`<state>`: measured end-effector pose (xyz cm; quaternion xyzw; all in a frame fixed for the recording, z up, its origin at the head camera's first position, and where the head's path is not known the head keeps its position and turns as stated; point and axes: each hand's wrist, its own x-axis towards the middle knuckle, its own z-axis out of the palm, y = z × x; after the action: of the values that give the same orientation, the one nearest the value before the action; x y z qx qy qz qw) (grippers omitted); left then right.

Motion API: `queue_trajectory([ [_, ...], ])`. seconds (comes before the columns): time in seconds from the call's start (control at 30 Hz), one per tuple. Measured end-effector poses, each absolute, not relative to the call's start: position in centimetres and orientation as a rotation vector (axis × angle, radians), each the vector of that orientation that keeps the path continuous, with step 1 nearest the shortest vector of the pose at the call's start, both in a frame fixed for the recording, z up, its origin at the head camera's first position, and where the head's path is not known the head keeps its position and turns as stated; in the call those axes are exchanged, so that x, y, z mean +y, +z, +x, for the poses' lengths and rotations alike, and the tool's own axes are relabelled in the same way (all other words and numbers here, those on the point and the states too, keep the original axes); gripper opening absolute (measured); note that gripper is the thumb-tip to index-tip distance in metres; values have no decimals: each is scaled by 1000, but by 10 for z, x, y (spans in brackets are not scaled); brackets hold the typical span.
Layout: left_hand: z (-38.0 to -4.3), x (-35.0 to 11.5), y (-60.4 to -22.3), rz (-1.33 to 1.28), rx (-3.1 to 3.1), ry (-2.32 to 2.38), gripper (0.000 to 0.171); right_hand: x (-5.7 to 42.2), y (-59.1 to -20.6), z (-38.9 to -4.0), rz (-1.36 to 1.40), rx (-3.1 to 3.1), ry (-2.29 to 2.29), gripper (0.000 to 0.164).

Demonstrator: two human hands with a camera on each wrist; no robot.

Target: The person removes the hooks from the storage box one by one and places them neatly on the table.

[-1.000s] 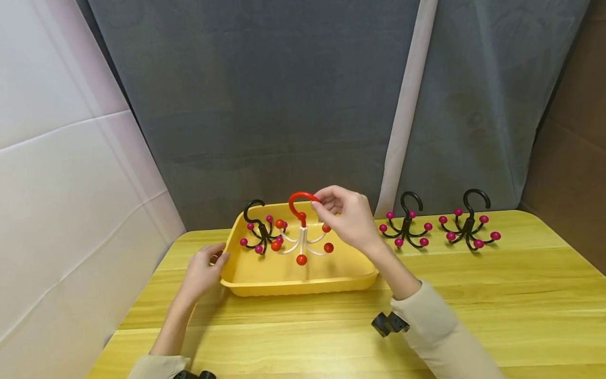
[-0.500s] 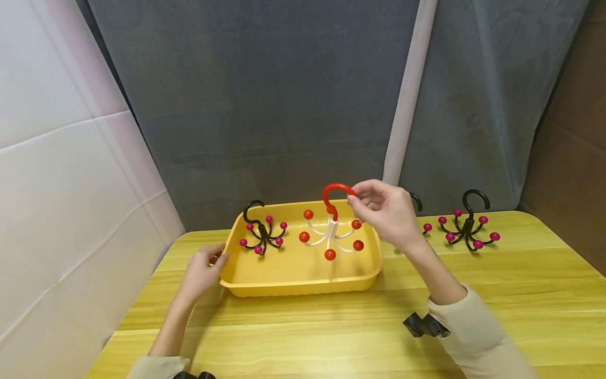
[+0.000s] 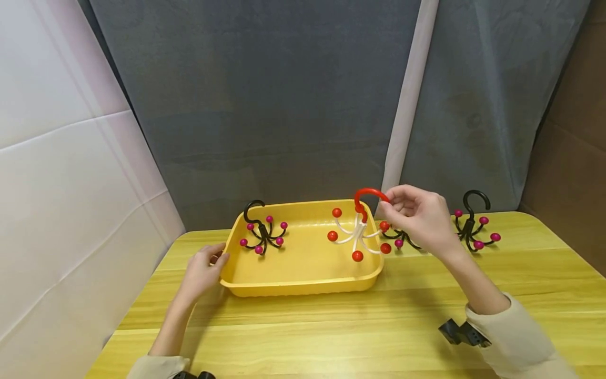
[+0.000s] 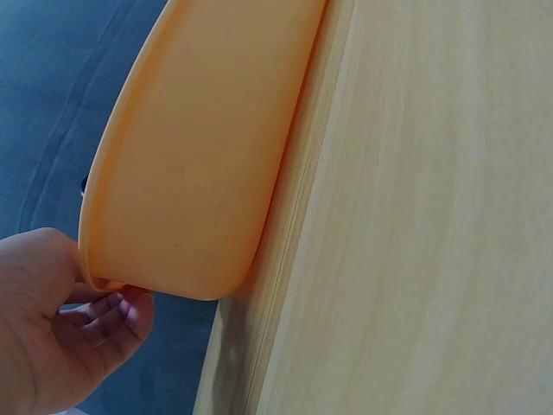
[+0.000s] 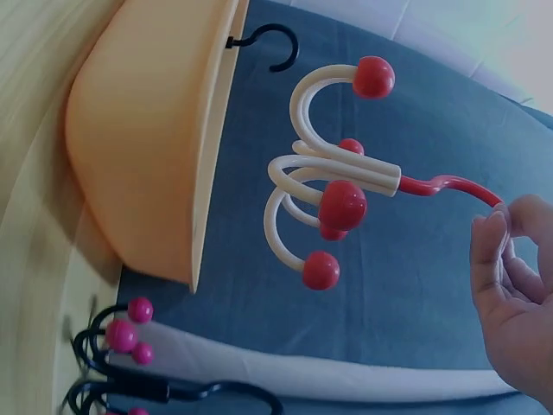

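My right hand (image 3: 421, 216) pinches the curved top of a red-and-white multi-arm hook hanger (image 3: 361, 227) between thumb and fingertips. The hanger has white curved arms tipped with red balls and hangs upright over the right end of the yellow tray (image 3: 303, 288). In the right wrist view, the hanger (image 5: 371, 177) is raised clear of the tray's rim. My left hand (image 3: 201, 271) holds the tray's left rim, fingers curled beneath the edge in the left wrist view. Inside the tray, on its left side, stands a black hook hanger (image 3: 262, 231) with magenta balls.
Two more black hangers with magenta balls stand on the wooden table (image 3: 293, 331), right of the tray. The nearer black hanger (image 3: 399, 243) is partly hidden behind my right hand; the farther hanger (image 3: 468, 227) is near the back edge. A grey curtain (image 3: 265, 105) rises behind.
My right hand has carried the red-and-white hanger rightward, from the middle of the tray to above its right end. My left hand stays on the tray's left rim.
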<state>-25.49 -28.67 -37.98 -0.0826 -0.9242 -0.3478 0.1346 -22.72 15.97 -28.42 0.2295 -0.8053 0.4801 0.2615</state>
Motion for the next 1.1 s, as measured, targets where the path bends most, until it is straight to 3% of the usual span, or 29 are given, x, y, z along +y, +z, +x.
queue_trajectory([
  [1.1, -256, -288, -381, -227, -2676, -1028, 36, 245, -314, -209, 475, -2405, 1100, 12],
])
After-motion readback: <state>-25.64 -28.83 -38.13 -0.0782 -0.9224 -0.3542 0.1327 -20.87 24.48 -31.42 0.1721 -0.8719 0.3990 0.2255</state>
